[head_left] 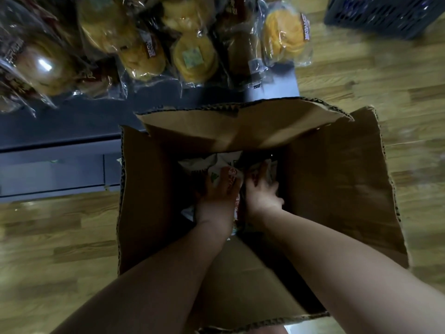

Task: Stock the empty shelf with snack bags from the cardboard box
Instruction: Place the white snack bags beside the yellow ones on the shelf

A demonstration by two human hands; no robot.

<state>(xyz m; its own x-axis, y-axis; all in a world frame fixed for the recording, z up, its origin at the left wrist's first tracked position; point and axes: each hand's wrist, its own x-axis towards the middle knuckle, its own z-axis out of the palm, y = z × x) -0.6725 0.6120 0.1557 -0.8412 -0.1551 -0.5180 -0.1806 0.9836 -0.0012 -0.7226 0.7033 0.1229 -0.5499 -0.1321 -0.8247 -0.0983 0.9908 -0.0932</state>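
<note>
An open cardboard box [337, 189] stands on the wooden floor with its flaps spread. Both my arms reach deep into it. My left hand [216, 198] grips a white snack bag [212, 167] with red and green print at the bottom of the box. My right hand [262, 191] lies beside it on another bag [269, 165], fingers spread and partly wrapped around its edge; the dark interior hides the grasp. The dark shelf [72, 131] stands just beyond the box, its lower tier bare.
Clear bags of yellow and brown pastries [192, 56] fill the upper shelf above the box. A dark blue plastic crate [385, 15] sits on the floor at the far right. Wooden floor [60, 237] surrounds the box on both sides.
</note>
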